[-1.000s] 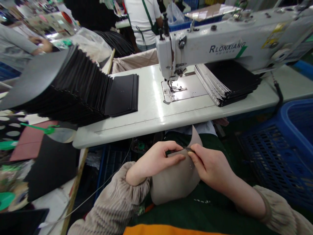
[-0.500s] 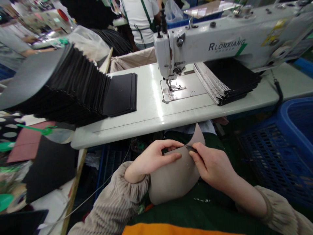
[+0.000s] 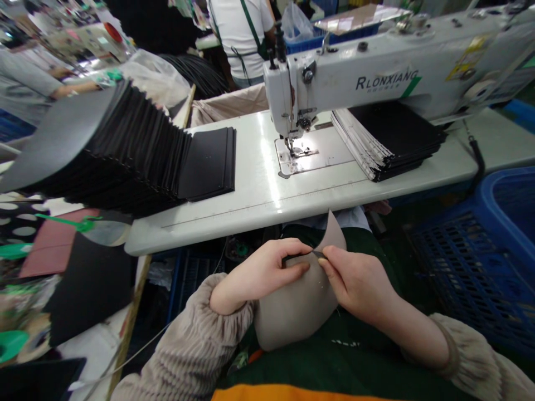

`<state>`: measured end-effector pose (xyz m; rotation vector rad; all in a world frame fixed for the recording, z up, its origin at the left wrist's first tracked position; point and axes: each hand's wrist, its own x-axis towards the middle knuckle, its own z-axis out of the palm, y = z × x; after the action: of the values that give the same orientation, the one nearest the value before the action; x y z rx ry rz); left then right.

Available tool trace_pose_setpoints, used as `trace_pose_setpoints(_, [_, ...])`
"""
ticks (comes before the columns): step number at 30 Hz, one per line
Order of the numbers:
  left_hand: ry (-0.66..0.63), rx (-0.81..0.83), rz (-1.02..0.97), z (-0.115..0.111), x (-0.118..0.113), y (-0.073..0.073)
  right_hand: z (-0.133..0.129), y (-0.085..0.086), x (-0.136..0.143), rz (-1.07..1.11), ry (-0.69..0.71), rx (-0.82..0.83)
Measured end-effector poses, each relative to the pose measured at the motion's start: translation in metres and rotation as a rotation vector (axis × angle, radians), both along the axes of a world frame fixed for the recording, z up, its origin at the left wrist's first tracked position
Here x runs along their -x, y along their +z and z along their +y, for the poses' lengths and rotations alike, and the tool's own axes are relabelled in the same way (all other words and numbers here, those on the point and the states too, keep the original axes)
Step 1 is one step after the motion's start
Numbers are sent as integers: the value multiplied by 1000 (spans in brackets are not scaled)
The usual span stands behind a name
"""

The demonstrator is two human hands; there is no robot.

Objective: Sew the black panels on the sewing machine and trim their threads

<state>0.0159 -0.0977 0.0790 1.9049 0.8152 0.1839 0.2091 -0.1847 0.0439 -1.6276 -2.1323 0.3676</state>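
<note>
The left hand point(image 3: 267, 270) pinches the edge of a curved grey sheet point(image 3: 295, 303) in the lap, below the worktop's point(image 3: 254, 195) front edge. The right hand point(image 3: 359, 281) grips a small dark tool point(image 3: 318, 254) against that sheet's upper edge.

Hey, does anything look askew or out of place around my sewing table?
Yes: the big black stack at the table's left end leans sideways, its sheets unevenly fanned and the outermost sheet curved.

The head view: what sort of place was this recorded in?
Probably a sewing workshop or small factory: an industrial-looking sewing machine on a worktable, a long row of black cut pieces, and people at work behind.
</note>
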Motion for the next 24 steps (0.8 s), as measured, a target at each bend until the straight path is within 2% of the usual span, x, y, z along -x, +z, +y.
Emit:
trace_pose_setpoints(3, [20,12,46,-3,0,4,1,0,-2,64,-5,22])
trace_pose_setpoints(7, [60,53,7,0,0,5,1,-2,-9,114,-58,36])
trace_pose_setpoints(16, [110,112,-11,-2,4,-3,-2,-4,-8,76,-37,85])
trace_pose_setpoints(24, [109,116,-15,-3,3,-6,-1,-3,-6,1,-26,48])
